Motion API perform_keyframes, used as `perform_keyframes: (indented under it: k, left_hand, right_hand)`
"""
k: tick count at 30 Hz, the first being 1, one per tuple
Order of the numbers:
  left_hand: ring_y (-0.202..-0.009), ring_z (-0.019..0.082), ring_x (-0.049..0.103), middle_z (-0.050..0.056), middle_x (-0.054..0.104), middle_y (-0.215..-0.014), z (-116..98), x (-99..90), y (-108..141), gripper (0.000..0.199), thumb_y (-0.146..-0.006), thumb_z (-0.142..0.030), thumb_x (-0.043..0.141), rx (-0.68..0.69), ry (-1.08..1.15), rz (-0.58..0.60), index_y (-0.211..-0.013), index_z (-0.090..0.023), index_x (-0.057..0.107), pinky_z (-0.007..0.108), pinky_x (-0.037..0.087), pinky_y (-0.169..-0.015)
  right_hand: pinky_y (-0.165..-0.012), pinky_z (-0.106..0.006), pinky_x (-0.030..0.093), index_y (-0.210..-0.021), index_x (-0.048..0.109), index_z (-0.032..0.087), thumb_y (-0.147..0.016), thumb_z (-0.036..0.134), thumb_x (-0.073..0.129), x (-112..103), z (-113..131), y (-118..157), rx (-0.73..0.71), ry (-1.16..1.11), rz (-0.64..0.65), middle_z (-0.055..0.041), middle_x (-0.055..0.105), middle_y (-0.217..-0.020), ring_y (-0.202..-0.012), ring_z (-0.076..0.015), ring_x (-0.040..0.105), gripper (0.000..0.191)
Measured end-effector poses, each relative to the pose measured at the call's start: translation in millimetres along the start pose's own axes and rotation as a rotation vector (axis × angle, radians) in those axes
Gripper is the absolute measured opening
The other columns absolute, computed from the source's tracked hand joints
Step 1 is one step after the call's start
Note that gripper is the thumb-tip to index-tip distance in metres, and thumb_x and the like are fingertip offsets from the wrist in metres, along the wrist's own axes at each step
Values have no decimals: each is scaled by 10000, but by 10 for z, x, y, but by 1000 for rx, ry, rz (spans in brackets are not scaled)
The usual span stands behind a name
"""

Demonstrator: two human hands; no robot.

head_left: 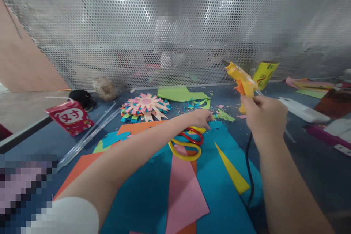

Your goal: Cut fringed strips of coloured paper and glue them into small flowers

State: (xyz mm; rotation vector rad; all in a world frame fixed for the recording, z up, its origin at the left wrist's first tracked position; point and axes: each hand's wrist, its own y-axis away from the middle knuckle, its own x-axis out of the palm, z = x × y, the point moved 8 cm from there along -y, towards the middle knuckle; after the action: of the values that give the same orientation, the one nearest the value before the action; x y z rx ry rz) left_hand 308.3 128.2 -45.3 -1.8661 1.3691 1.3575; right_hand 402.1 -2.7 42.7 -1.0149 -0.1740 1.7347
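A yellow hot glue gun (242,80) with an orange trigger is gripped by its handle in my right hand (264,119), its dark nozzle pointing up and left. Its black cord hangs below. My left hand (203,117) reaches across the middle, fingers curled down beside green paper scraps (223,115); whatever they may hold is hidden. Under that forearm lie scissors with red and yellow handles (186,158), on a pink paper piece (183,190) and blue sheets (145,197). A yellow paper triangle (233,172) rests to their right. Layered fringed paper rosettes (146,102) sit behind my left forearm.
A perforated metal screen (131,36) closes the back. Clear glue sticks (90,135) and a red drink carton (71,117) with a straw stand left. Toward the right are a yellow packet (264,75), a white elongated object (304,109) and a purple-edged box (323,137).
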Motion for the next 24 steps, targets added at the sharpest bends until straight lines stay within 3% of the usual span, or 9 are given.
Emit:
perform_keyframes:
  k: [9,13,16,20,24]
  left_hand:
    - [-828,173,623,35,645,-944,181,-337,98,217,-862,-331,599,14,168,-55,-932,-128,632,332,537,-722]
    - [-810,161,623,44,637,-967,306,-336,117,230,-883,-328,572,-23,235,-87,-995,-131,612,319,543,-696]
    - [-825,165,622,55,625,-1004,405,-276,120,258,-894,-332,555,-60,269,-89,-1054,-132,590,327,547,-698]
    - [-837,169,621,60,621,-1023,460,-241,163,266,-887,-323,566,-76,290,-76,-1069,-130,586,332,547,-701]
    - [-930,202,611,71,606,-1101,480,-218,224,278,-883,-316,572,-88,302,-68,-1096,-137,584,379,537,-777]
  right_hand:
    - [-462,-295,198,-463,419,216,-726,465,530,-16,15,28,1,-43,-7,7,397,-442,-475,-161,362,379]
    - [-465,-305,188,-462,398,213,-756,420,554,-2,0,27,30,-128,-2,18,388,-448,-482,-149,350,392]
    - [-458,-269,276,-550,497,190,-825,391,561,201,-85,-8,129,-257,153,41,439,-497,-497,-128,420,347]
    - [-548,-262,489,-945,604,143,-919,403,529,661,-185,51,291,-445,464,-1,622,-788,-617,-114,584,272]
    - [-597,-290,531,-1048,598,149,-941,414,501,968,-155,161,260,-526,583,-30,643,-887,-676,-127,616,302]
